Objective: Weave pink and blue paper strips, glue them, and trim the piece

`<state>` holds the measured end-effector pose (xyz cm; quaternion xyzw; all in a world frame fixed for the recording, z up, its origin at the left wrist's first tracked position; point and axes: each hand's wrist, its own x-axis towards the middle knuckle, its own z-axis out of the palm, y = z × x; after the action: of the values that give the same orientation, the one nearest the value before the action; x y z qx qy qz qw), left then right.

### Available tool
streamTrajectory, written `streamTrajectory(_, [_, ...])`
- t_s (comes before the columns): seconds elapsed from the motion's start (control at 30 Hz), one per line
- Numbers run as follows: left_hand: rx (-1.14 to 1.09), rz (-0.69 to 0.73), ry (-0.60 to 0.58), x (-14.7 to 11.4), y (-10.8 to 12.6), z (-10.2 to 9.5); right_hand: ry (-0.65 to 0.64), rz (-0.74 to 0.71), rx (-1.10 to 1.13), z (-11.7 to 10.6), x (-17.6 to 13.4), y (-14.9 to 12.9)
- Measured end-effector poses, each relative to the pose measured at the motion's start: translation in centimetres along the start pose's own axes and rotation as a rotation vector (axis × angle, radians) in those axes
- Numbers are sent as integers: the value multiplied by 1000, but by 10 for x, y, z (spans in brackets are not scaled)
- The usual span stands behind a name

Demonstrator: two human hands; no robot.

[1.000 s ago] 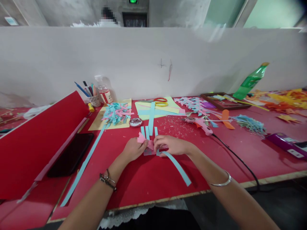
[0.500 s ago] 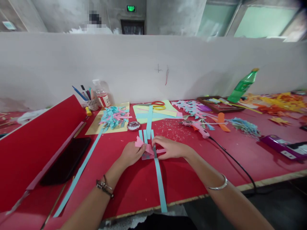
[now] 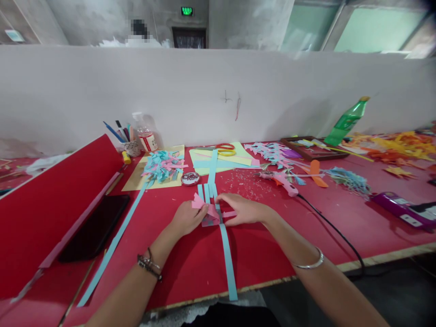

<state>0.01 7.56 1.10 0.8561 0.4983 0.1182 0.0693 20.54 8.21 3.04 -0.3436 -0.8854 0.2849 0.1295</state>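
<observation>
Pinching pink paper [image 3: 211, 217] with left fingers [image 3: 203, 210], right fingers [image 3: 225, 197] spread at blue strip [image 3: 227, 261], pens [image 3: 114, 131] in patterned cup [image 3: 132, 148]

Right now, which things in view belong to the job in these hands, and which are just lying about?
Apparently in the job:
- pink paper, held by the left hand
- long blue strip, beside the right hand

Apparently just lying about, untouched:
- scissors
- glue gun
- black phone
- green bottle
</observation>
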Motion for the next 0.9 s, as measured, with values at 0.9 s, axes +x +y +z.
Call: streamTrajectory(0.9, [-190, 188, -90, 0, -1, -4, 654, 140, 188, -22, -4, 30])
